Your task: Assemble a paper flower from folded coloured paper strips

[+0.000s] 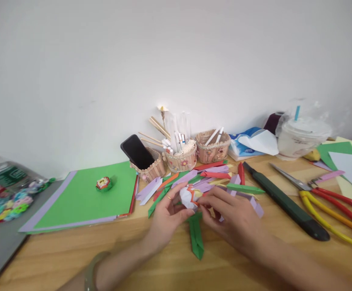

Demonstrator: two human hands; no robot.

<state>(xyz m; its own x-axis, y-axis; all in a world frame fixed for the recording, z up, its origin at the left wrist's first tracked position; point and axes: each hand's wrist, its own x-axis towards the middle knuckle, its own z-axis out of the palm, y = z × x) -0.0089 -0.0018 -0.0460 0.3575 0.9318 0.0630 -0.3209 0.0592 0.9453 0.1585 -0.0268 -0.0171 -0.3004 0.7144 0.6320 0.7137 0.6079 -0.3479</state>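
Note:
My left hand (165,216) and my right hand (232,216) meet at the middle of the wooden table, both pinching a small folded paper piece (189,197), white with orange edges. Its green folded stem (196,236) points toward me between the hands. Just behind the hands lies a heap of folded paper strips (207,178) in purple, red, green and orange. A bangle sits on my left wrist.
A stack of green and purple sheets (81,200) with a small paper flower (103,184) lies left. A phone (137,152) leans in a stick basket; two more baskets hold pens. A utility knife (285,200), scissors (294,180), pliers, a lidded cup (301,137) and tissues lie right.

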